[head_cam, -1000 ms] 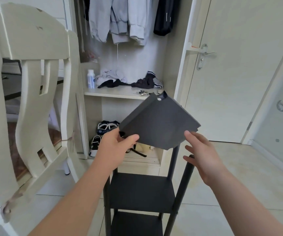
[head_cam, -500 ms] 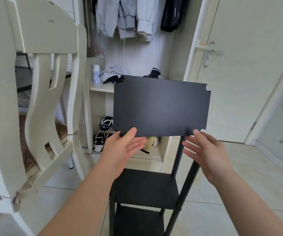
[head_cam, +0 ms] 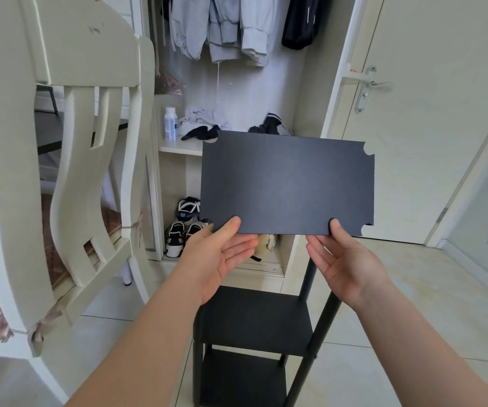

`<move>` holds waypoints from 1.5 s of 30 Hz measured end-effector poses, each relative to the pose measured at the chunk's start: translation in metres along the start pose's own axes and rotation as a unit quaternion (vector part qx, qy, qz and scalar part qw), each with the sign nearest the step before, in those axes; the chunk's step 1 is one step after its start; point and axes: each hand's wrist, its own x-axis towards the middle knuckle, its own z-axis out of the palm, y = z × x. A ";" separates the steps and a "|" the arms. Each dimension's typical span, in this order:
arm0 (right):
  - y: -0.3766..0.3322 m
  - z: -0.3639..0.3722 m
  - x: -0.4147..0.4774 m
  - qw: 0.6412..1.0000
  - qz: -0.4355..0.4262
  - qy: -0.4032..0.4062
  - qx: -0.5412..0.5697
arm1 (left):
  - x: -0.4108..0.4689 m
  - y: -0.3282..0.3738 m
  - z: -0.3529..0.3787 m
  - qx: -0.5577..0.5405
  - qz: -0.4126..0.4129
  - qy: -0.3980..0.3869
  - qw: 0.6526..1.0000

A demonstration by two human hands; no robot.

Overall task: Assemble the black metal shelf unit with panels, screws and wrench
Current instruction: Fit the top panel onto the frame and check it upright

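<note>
A person is holding a black panel (head_cam: pixel 286 183) upright in the centre of the frame, its flat face facing the camera and its corners showing round notches. The left hand (head_cam: pixel 219 259) is pinching the bottom edge near the lower-left notch, its grip closing with the thumb on the front face and the fingers behind. The right hand (head_cam: pixel 345 265) is pinching the same edge near the lower-right notch in the same way. The shelf unit (head_cam: pixel 254 318) is standing at lower centre, below the panel and apart from it, its posts (head_cam: pixel 322 327) rising behind the right hand. A chair (head_cam: pixel 84 142) is crowding the left of the frame, while bare floor (head_cam: pixel 442 289) is lying open at lower right before the door (head_cam: pixel 427 142).
</note>
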 end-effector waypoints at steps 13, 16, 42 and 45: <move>0.025 0.006 -0.003 0.988 -0.028 0.144 -0.053 | 0.007 -0.043 0.028 -0.034 -0.049 0.065 0.996; 0.028 0.005 -0.002 0.987 -0.018 0.145 -0.066 | 0.012 -0.044 0.025 -0.031 -0.058 0.089 0.994; 0.051 -0.006 0.009 0.983 0.054 0.123 -0.125 | 0.013 -0.050 0.020 -0.010 -0.089 0.194 0.977; 0.053 -0.006 0.011 0.982 0.062 0.131 -0.122 | 0.014 -0.052 0.022 -0.007 -0.088 0.203 0.975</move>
